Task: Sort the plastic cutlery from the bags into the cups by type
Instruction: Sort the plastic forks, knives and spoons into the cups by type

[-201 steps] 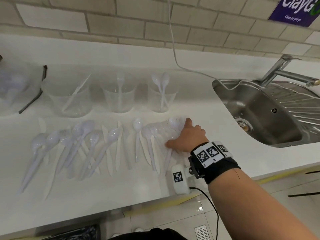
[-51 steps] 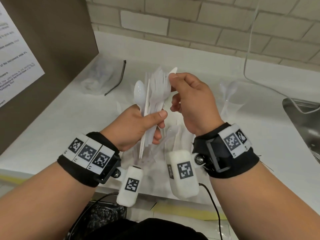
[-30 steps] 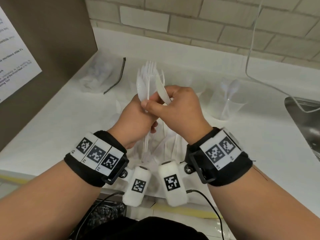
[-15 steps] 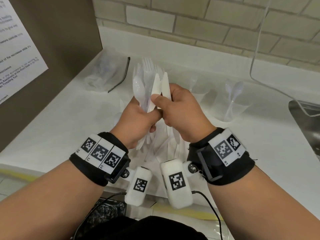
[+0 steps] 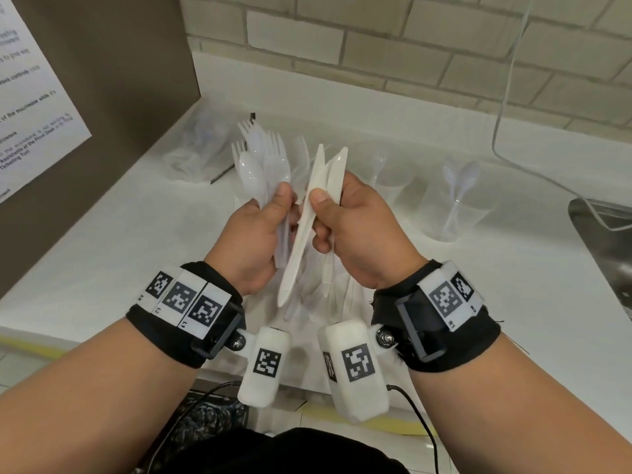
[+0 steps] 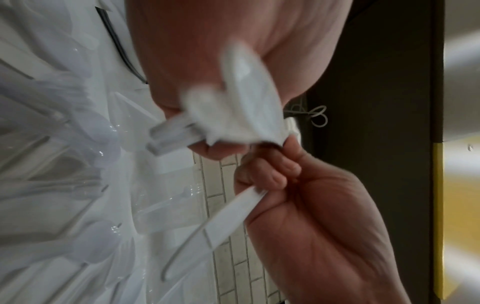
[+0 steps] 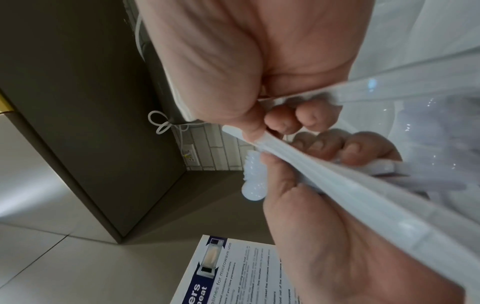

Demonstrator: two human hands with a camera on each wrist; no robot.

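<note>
The left hand (image 5: 254,241) is clutching the mixed forks and spoons (image 5: 260,165) while the right hand (image 5: 359,234), at 3 o'clock, is pinching what look like knives (image 5: 321,186), apparently separating types.

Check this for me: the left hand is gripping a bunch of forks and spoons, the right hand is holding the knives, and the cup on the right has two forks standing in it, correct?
Not quite. The left hand does grip the forks and spoons, and the right hand holds the knives, but the head view shows the cup on the right holding two spoons, not forks.
</note>
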